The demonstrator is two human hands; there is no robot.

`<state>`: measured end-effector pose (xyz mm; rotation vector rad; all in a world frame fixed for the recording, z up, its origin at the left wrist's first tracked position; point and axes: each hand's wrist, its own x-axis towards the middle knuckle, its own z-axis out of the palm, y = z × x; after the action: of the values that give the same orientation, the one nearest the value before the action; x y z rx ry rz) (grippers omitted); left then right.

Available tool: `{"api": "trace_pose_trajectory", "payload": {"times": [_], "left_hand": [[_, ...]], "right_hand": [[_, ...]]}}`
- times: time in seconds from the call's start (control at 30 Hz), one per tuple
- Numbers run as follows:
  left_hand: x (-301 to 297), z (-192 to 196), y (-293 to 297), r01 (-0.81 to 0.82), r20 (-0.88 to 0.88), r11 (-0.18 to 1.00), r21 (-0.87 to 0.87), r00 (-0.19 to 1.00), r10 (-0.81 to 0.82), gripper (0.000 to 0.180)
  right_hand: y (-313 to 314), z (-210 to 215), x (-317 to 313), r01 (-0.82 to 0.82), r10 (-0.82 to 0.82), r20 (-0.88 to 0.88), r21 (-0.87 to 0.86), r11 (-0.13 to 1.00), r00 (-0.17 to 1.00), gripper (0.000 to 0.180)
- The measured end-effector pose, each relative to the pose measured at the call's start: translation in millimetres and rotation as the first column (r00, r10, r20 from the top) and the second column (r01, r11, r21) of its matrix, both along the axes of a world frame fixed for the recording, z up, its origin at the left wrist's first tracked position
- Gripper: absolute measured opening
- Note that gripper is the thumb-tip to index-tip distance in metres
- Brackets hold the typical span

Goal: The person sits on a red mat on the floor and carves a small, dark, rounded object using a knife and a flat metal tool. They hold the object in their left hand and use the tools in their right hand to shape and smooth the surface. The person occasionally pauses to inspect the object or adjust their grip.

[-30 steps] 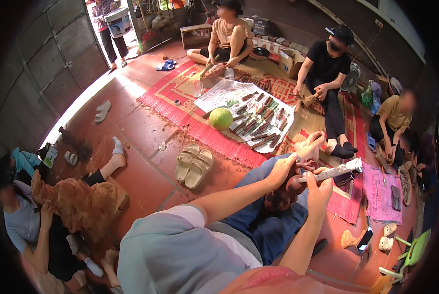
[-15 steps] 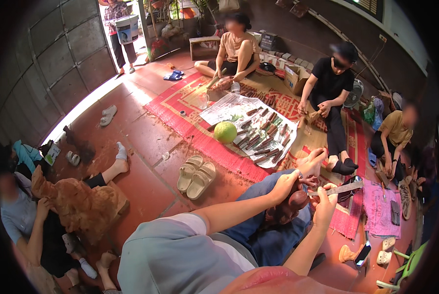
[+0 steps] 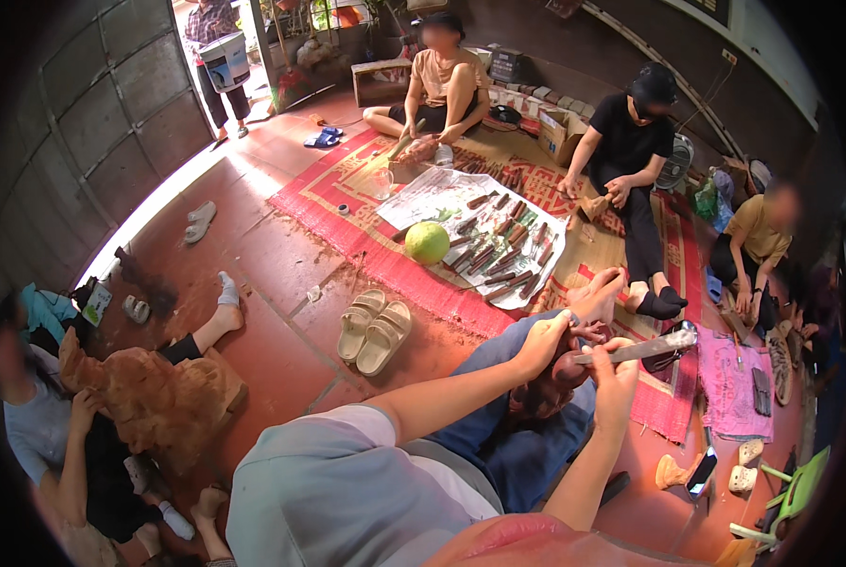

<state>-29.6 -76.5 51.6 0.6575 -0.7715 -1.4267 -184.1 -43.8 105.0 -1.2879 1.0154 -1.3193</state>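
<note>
A dark reddish-brown wooden carving (image 3: 567, 370) rests over my lap, against my blue trousers. My left hand (image 3: 544, 344) grips its far-left side. In my right hand (image 3: 616, 378) is a long flat metal file (image 3: 655, 348), pinched between thumb and fingers. One end of the file lies against a rounded part of the carving; the other sticks out to the right. My fingers and forearms cover part of the carving, so its full shape is hidden.
Ahead, a white sheet (image 3: 414, 203) with several carving tools (image 3: 508, 248) and a green round fruit (image 3: 428, 243) lies on a red mat (image 3: 347, 227). Beige sandals (image 3: 374, 331) sit left of my legs. Co-workers sit around; one at left holds a large wood carving (image 3: 154, 397).
The file has slid slightly left across the carving, and its outer end has tipped up a little. My left hand keeps its hold. The whole view has shifted slightly.
</note>
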Motion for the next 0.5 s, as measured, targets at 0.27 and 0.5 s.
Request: {"api": "trace_pose_trajectory", "payload": {"times": [0.27,0.5], "left_hand": [[3.4,13.1,12.3,-0.031,-0.009,0.999,-0.035,1.0,0.03,0.038],[4.2,4.8,2.5,-0.027,0.256,0.998,-0.061,0.966,0.042,0.034]], "right_hand": [[25.3,21.5,23.5,-0.009,0.007,0.095,0.022,1.0,0.995,0.015],[8.9,7.3,4.7,0.18,-0.217,0.35,0.135,0.974,0.912,0.015]]}}
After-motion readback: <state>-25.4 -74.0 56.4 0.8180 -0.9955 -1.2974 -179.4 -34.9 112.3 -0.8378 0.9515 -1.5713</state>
